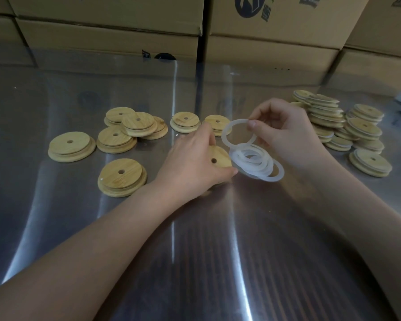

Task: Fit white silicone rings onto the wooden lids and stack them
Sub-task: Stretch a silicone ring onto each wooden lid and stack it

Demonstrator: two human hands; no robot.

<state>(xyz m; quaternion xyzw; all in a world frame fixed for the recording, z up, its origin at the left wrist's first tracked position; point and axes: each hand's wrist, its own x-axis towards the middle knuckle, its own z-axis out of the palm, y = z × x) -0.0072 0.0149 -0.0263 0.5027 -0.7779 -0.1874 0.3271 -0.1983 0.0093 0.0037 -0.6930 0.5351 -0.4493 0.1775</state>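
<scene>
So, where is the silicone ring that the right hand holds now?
Head view, near the middle: the silicone ring, pinched by the right hand, hangs just above the pile of rings, beside the wooden lid in the left hand.

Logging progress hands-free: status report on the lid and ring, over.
Left grip holds wooden lid. Right grip pinches one silicone ring, not yet fitted. Loose ring pile beside lid's right edge.
</scene>
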